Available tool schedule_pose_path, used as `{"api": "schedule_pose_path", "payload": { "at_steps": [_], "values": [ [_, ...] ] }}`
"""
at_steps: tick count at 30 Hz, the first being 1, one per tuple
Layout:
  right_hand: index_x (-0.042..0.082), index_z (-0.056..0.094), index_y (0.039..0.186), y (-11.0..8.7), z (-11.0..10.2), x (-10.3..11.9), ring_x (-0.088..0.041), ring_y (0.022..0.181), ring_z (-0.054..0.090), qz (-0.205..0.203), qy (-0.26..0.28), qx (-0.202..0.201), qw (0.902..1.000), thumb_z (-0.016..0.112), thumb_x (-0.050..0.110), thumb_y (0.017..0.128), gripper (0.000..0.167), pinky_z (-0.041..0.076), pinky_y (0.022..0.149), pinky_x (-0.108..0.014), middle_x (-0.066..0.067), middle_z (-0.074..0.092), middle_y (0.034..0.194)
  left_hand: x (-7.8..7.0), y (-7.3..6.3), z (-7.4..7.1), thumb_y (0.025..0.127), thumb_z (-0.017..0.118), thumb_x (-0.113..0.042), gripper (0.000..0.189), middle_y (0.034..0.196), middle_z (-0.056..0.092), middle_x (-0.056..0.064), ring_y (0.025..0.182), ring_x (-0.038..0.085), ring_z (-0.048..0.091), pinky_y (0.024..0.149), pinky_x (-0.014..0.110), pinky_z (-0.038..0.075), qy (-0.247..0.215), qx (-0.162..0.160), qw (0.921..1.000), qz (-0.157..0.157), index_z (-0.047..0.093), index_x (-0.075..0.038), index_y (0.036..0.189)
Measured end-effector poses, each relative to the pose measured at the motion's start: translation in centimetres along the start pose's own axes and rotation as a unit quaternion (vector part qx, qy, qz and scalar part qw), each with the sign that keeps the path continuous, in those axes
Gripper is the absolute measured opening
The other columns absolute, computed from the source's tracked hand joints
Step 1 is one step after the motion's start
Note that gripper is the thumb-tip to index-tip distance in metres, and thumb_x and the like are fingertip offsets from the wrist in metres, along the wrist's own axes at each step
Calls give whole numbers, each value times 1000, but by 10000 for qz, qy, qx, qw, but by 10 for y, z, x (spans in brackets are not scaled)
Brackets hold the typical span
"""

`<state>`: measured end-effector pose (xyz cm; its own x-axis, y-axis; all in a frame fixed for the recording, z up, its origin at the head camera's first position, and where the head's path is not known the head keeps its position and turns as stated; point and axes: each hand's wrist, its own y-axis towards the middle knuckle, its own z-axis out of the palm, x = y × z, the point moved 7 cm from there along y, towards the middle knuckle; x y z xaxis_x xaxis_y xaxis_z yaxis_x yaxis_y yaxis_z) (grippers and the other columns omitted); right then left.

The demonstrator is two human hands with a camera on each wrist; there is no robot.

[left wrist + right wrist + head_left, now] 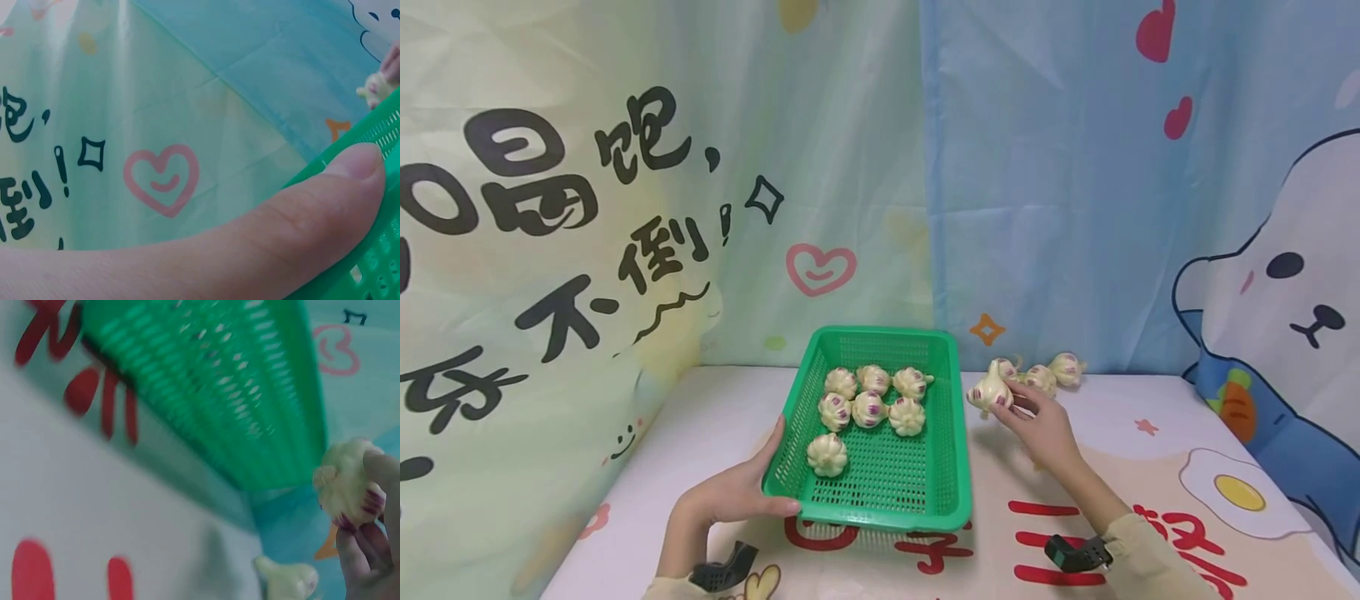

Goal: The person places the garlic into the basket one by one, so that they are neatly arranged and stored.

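Note:
A green plastic basket (917,523) with perforated walls stands in the middle, tilted toward me, and holds several garlic bulbs (869,409). My left hand (733,492) grips its left side near the front corner; in the left wrist view the thumb (337,200) lies over the rim, and the fingers beneath are hidden. To the right of the basket, my right hand (1041,421) pinches a garlic bulb (990,390) between thumb and fingertips. The right wrist view shows this held bulb (347,487) close by the basket's outer wall (212,381).
Behind the right hand, three garlic bulbs (1067,370) lie on the table near its back edge, one partly covered by the held bulb. A printed cloth (1150,467) covers the table. Printed curtains (865,167) hang directly behind.

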<state>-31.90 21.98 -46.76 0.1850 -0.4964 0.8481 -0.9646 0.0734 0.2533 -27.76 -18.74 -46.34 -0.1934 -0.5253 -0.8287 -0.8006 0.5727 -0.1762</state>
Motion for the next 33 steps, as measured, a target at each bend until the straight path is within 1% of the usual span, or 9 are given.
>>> {"api": "schedule_pose_path", "payload": {
  "at_steps": [4,7,11,14,18,23,26,29,33],
  "values": [
    [9,48,140,1,-4,16,-32,119,56,219,-11,-45,9997,66,40,88,64,51,90,-37,-15,52,135,0,0,-2,79,76,-36,122,158,-20,14,145,39,-2,112,57,19,33,-9,10000,12,-23,-19,149],
    [10,48,140,3,-1,31,-33,119,56,196,4,54,9998,64,42,88,63,52,88,-42,-14,53,135,1,1,-3,80,76,-36,121,158,-20,12,146,37,-3,113,56,19,23,-14,10000,-29,-23,-20,149],
    [9,50,138,6,12,53,-32,118,57,36,174,275,9995,65,40,88,60,52,88,-43,-13,54,135,2,2,-4,79,76,-36,122,158,-22,8,146,34,-5,113,53,19,-71,7,10000,-50,-23,-22,149],
    [10,51,138,8,26,67,-31,119,57,5,130,503,9987,65,42,88,61,52,89,-43,-13,54,135,2,2,-4,79,76,-37,122,158,-22,7,146,33,-6,113,53,19,-93,7,9999,-47,-23,-22,149],
    [13,51,138,13,42,81,-30,119,56,182,110,867,9960,65,46,87,62,51,91,-43,-12,52,138,2,2,-4,78,76,-38,123,158,-21,8,147,33,-5,113,53,19,-74,-1,9999,-69,-23,-22,149],
    [13,49,139,22,62,93,-29,121,54,483,180,1518,9871,64,46,88,63,48,94,-45,-11,51,139,2,2,-2,79,76,-38,122,158,-21,7,147,33,-6,113,52,19,-95,25,9999,-70,-22,-22,149],
    [11,48,139,27,74,98,-29,123,52,523,114,1923,9799,63,44,89,62,46,96,-46,-11,52,138,1,1,-2,79,76,-38,122,158,-22,8,146,34,-6,113,53,19,-84,29,9999,-68,-23,-22,149],
    [11,50,138,31,85,101,-28,121,51,594,136,2174,9742,65,41,88,60,46,94,-44,-11,52,136,1,1,-2,79,76,-38,122,158,-22,9,146,35,-6,113,54,19,-77,31,9999,-66,-23,-22,149],
    [7,51,137,32,101,102,-28,118,54,594,115,2436,9680,65,37,90,57,49,91,-42,-15,50,138,1,1,-1,79,76,-39,122,158,-22,10,146,36,-6,113,55,19,-53,37,10000,-60,-23,-22,149]
  ]
}}
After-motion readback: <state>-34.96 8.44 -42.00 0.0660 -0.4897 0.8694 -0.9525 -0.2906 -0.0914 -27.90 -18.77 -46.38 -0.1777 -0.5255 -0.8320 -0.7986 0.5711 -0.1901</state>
